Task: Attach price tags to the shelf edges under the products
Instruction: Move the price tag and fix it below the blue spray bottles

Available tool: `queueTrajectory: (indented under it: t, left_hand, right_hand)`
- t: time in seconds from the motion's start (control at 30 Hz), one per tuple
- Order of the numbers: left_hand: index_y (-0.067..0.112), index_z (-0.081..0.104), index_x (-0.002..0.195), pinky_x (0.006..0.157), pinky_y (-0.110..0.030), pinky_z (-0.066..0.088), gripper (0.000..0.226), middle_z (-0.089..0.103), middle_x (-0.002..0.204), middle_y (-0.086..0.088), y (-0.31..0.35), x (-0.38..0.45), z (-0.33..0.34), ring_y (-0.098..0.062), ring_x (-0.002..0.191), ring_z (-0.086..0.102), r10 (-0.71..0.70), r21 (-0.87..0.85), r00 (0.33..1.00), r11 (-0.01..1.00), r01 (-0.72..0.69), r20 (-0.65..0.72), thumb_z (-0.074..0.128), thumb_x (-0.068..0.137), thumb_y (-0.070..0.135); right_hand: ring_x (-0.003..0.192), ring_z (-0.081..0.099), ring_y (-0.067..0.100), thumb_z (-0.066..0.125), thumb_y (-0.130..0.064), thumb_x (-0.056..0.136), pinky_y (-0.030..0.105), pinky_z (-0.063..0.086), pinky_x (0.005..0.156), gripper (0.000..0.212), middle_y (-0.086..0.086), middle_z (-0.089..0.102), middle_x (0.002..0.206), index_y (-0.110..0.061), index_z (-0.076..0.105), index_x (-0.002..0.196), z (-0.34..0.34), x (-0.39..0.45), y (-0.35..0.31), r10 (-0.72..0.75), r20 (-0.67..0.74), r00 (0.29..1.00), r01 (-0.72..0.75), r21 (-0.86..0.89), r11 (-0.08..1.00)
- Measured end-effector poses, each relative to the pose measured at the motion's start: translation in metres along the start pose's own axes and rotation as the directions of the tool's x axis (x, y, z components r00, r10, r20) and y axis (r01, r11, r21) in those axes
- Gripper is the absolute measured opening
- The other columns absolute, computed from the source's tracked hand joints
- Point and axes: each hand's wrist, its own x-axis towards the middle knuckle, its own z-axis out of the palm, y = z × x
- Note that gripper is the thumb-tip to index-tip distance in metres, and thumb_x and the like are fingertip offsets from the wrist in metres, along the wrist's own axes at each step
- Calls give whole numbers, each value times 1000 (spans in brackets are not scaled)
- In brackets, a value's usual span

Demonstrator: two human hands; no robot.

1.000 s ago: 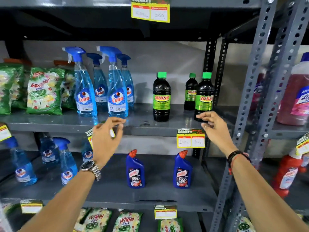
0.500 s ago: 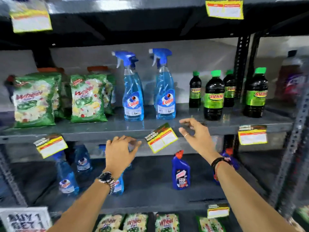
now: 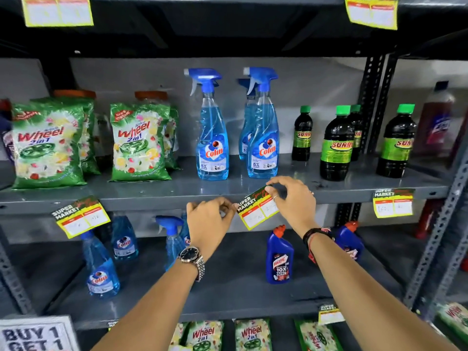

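both hands up at front edge of grey metal shelf, middle tier. tilted yellow-and-white paper price tag with green "super market" header hanging on that edge, just below two blue colin spray bottles, left end low, right end high. right hand over tag's right upper corner, fingers narrow, pinched on the tag top. left hand just left of the tag, fingers curled nearly closed, tips at tag's left corner; cannot tell if actually gripping it. silver metal wristwatch on left wrist, black and red thread bands on right wrist. second tilted tag of same kind on same edge further left, under green wheel detergent packets. third tag hanging straight at right, below dark sunny bottles with green caps. blue harpic bottle with red cap on lower shelf, below right hand.
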Motion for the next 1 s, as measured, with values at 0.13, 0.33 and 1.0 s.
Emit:
queueTrajectory:
  t: [0.13,0.33,1.0]
  left_hand:
    - [27,65,82,79,-28,26,19,72,77,10,-1,2,-4,-15,78,63,124,-12,992,992,-124,11,57,88,42]
    - [17,61,81,112,-26,27,12,71,102,4,-6,19,-16,-12,98,63,239,-270,970,937,-221,35,60,88,26]
    - [20,68,73,78,-37,54,13,72,103,14,-7,30,-31,-8,91,66,130,-226,975,970,-87,179,73,79,30]
  right_hand:
    - [95,60,17,63,-32,85,27,39,65,10,-8,70,105,-27,66,93,-2,-2,0,-22,14,1000,22,-11,1000]
    - [106,58,14,68,-26,82,36,47,81,8,-10,62,127,-33,64,79,-16,4,-1,51,116,992,-76,216,974]
    - [124,50,5,69,-33,75,29,48,83,3,-17,60,129,-35,71,77,-15,0,4,42,217,975,-35,-39,999]
